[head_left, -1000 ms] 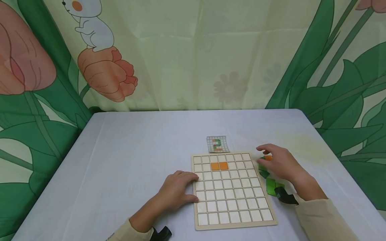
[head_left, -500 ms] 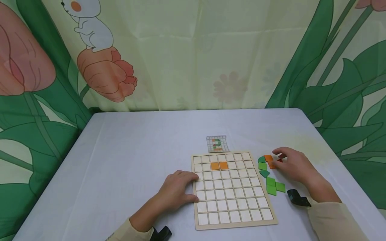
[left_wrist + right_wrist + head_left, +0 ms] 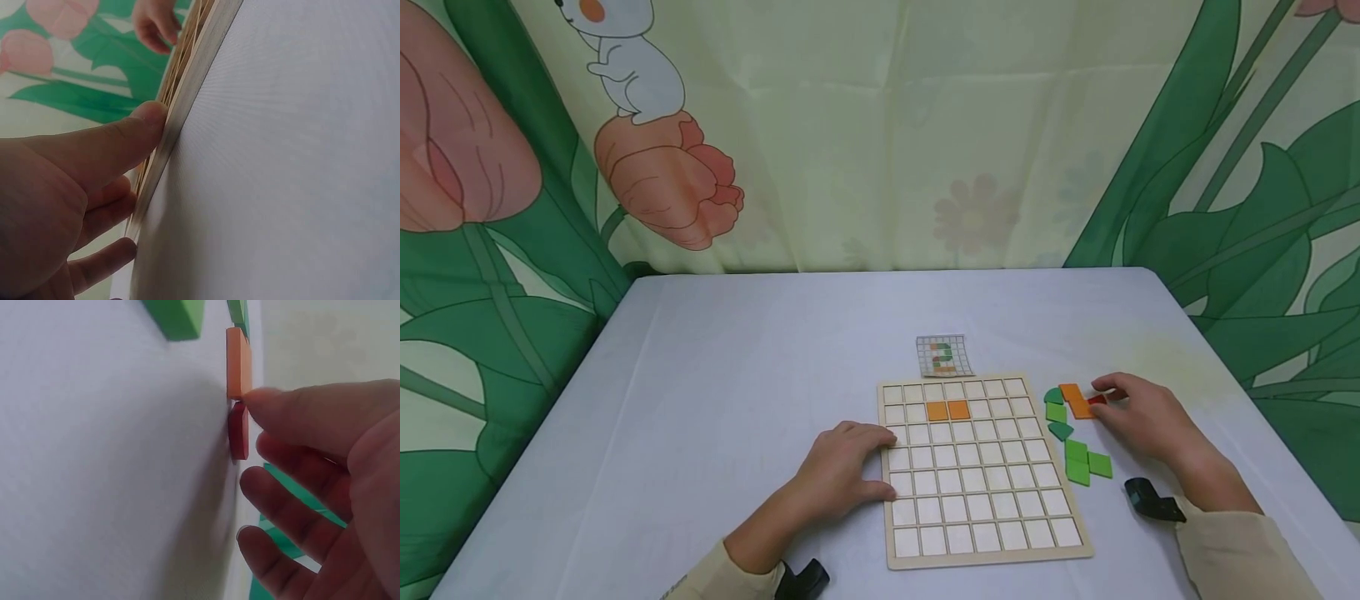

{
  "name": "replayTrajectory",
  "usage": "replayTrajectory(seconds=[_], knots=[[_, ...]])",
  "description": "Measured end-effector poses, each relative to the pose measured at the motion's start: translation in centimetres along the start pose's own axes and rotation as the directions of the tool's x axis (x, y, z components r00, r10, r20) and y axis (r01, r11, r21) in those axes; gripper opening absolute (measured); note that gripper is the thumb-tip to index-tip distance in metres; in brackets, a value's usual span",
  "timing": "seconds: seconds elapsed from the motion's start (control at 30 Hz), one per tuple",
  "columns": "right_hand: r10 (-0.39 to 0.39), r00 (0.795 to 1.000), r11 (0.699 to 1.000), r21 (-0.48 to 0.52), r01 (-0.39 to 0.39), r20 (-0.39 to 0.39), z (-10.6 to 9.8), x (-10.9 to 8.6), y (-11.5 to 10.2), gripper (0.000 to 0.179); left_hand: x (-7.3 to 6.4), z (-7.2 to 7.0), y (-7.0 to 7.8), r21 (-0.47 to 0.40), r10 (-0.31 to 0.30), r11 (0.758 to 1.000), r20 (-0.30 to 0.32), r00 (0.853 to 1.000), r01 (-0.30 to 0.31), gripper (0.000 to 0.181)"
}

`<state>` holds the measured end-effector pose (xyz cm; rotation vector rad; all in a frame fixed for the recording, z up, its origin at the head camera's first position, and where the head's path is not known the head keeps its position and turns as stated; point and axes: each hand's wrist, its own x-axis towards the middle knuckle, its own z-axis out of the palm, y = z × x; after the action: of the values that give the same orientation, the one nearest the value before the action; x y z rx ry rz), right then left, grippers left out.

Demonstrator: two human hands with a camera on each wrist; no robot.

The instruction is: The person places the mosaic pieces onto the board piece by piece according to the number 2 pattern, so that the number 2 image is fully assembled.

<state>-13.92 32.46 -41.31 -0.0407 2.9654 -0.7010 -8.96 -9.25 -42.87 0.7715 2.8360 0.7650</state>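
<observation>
A wooden grid board (image 3: 970, 560) lies on the table with two orange square tiles (image 3: 937, 411) in its second row. My left hand (image 3: 842, 471) rests against the board's left edge, thumb and fingers spread along the wooden rim (image 3: 206, 50). To the right of the board, my right hand (image 3: 1153, 417) reaches down at a small red tile (image 3: 1097, 400). In the right wrist view the thumb tip is right by the red tile (image 3: 238, 432), where it meets an orange tile (image 3: 236, 362); the other fingers are spread loosely.
Beside the board's right edge lie several green tiles (image 3: 1077, 462), dark green shaped pieces (image 3: 1060, 431) and orange tiles (image 3: 1070, 392). A small pattern card (image 3: 944, 356) sits behind the board on the white-covered table (image 3: 737, 375). A printed curtain (image 3: 850, 167) hangs behind.
My right hand has moved right, from over the green and orange tiles to the red tile, uncovering those pieces. My left hand stays at the board's edge.
</observation>
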Motion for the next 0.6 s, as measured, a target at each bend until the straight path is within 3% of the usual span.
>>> replayTrajectory(seconds=[0.6], knots=[[0.014,1.000,1.000,0.004,-0.014,0.003,0.20,0.11,0.08,0.038,0.04,0.17,-0.03,0.009,-0.007,1.000,-0.003,1.000,0.007,0.060]])
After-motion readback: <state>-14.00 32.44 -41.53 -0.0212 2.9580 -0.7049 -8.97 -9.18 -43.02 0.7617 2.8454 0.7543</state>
